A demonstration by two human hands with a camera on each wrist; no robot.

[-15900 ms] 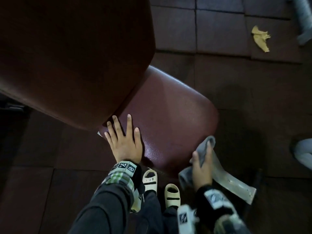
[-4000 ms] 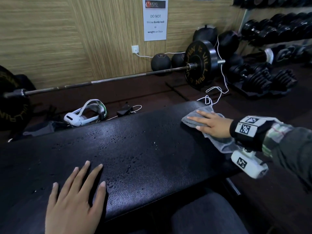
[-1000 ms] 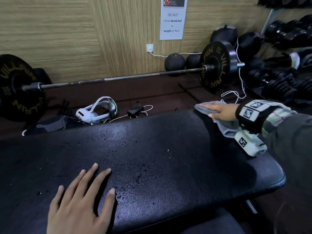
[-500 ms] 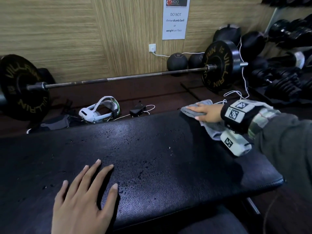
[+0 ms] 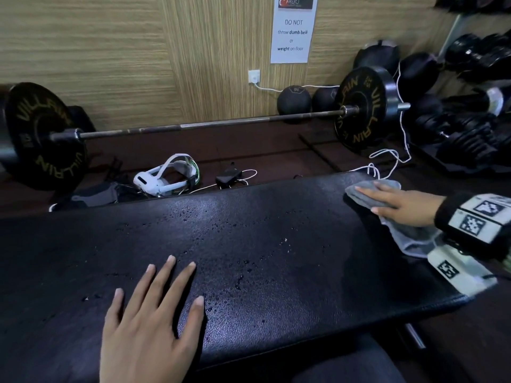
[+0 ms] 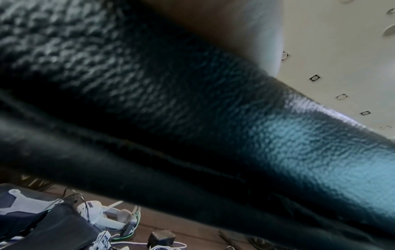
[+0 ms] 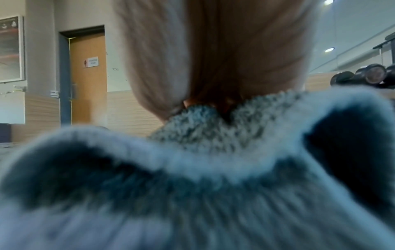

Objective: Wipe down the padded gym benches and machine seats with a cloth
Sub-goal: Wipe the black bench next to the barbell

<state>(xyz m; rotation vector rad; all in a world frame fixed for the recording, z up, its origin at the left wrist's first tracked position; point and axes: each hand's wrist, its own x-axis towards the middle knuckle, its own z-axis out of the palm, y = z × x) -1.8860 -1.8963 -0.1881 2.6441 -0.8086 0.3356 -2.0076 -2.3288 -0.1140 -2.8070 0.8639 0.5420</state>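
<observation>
Since half a second ago my right hand [image 5: 401, 204] has slid the grey cloth [image 5: 384, 201] a little toward the end of the black padded worktop [image 5: 262, 244], along its far edge; before that, a second ago, it sat higher over that far corner. My left hand [image 5: 150, 324] has stayed planted near the front edge.

My right grip is flat and open: fingers straight, palm down, pressing the cloth onto the pad. Part of the cloth bunches under my wrist and trails toward the strapped-on wrist camera [image 5: 459, 272]. From the right wrist view the cloth [image 7: 192, 177] fills the lower frame in blurred folds, with my palm [image 7: 224, 50] lying on top of it.

My left grip is open too, fingers spread and straight, resting on the vinyl and holding nothing. The left wrist view shows only the pebbled black surface [image 6: 171, 101] up close.

Small water droplets [image 5: 243, 277] speckle the middle of the pad between my two hands.

Beyond the worktop, on the floor, lie a white headset [image 5: 166, 179] and a small black charger [image 5: 228, 176] with white cable. A loaded barbell [image 5: 210, 124] rests along the wood-panelled wall, under a paper sign [image 5: 293, 29]. Dumbbells [image 5: 464, 139] sit at the right.
</observation>
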